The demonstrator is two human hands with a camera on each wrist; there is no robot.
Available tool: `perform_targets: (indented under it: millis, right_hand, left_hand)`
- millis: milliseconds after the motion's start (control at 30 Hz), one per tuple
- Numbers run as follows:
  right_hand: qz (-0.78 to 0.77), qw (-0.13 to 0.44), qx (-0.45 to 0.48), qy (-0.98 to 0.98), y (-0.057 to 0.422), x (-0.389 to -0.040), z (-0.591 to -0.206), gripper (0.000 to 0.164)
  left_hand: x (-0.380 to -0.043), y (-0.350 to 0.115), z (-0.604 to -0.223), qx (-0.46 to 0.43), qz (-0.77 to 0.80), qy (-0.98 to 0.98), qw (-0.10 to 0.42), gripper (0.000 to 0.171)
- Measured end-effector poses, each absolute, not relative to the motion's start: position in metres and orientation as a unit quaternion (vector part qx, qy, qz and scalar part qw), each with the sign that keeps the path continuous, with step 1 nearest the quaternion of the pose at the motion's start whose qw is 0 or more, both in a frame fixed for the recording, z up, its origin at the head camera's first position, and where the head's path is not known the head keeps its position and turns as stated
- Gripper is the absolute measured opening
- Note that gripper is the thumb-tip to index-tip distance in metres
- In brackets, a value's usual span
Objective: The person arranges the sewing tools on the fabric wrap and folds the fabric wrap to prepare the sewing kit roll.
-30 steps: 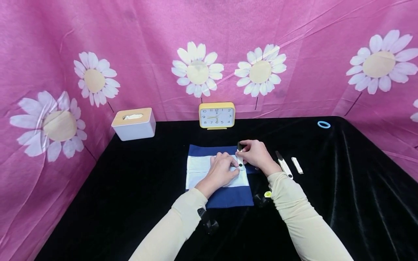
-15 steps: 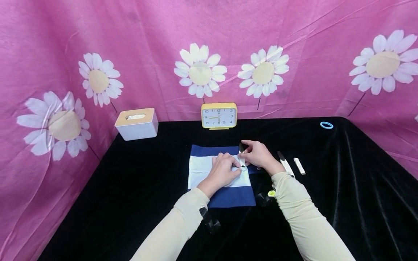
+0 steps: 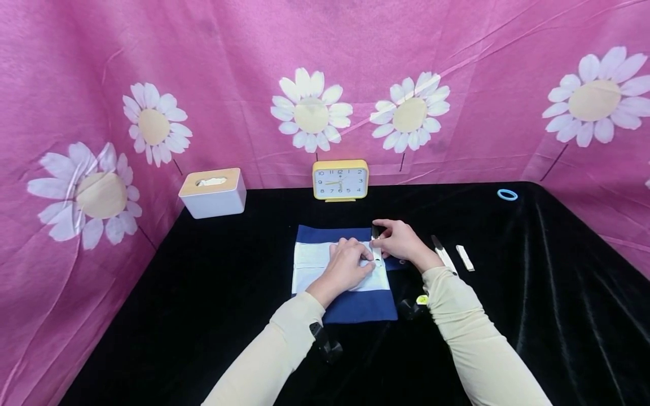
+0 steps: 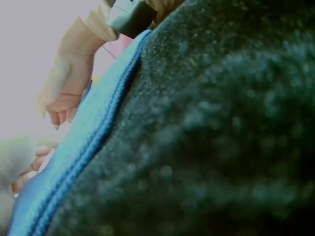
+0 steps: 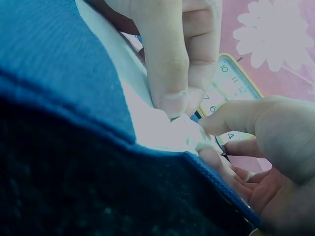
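A navy cloth pouch (image 3: 360,307) with a white pocketed band lies flat on the table. My left hand (image 3: 347,264) rests over the band, and in the right wrist view its thumb (image 5: 170,73) and fingers pinch the white fabric. My right hand (image 3: 401,241) pinches a slim white tool (image 3: 377,250) with a dark pointed end, at the pouch's right side. The tool stands lengthwise against the band, its lower end at the pocket edge beside my left fingertips. Its exact kind cannot be made out. The left wrist view mostly shows the pouch's blue edge (image 4: 93,123).
To the right lie a similar white tool (image 3: 444,256) with a dark tip and a short white bar (image 3: 464,258). A blue ring (image 3: 507,195) is near the far right corner. A yellow clock (image 3: 340,180) and a tissue box (image 3: 213,194) stand along the back.
The white tool has slid slightly down toward the pocket, and its black dot is now partly covered. The right hand has followed it a little; the left hand stays in place.
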State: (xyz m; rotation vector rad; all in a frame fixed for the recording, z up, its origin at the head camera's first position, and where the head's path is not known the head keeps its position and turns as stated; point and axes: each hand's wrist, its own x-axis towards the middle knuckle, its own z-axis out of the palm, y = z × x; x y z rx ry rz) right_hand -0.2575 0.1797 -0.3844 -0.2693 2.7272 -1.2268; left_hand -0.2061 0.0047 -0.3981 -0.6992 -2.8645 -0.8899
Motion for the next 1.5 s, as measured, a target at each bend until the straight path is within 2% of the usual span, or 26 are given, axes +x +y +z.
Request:
perform_targets:
  millis: [467,967,1500]
  right_hand:
    - [-0.429,0.074,-0.098,0.895,0.182,-0.254,-0.383,0.059]
    - [-0.450,0.103,-0.100,0.881,0.185,-0.252,-0.381,0.059]
    - [-0.446,0.125,-0.100,0.880,0.192,-0.254,-0.381,0.062]
  left_hand:
    - [-0.205,0.004,-0.399,-0.230,-0.304,-0.924,0.029,0.010]
    - [-0.205,0.004,-0.398,-0.219,-0.306,-0.926,0.018,0.010]
    - [-0.216,-0.015,-0.381,-0.229,-0.274,-0.933,-0.046,0.021]
